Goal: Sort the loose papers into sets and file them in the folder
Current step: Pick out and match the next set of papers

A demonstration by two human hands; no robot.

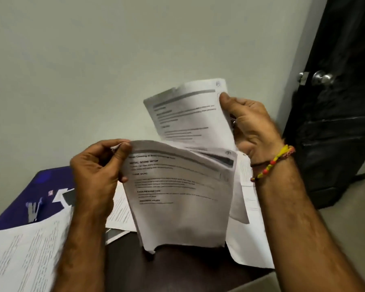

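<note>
**A:** so where's everything sitting?

**B:** the folder (pixel 30 186) lies on the surface (pixel 177 268) at far left, with loose papers (pixel 23 253) overlapping its near edge. More sheets (pixel 249 239) are spread at right, under the raised hands.

**A:** and the held ones?

**B:** left hand (pixel 97 169) has the nearer sheet (pixel 177 199), right hand (pixel 251 127) the one behind it (pixel 187 114). Door (pixel 335 102) at far right.
</note>
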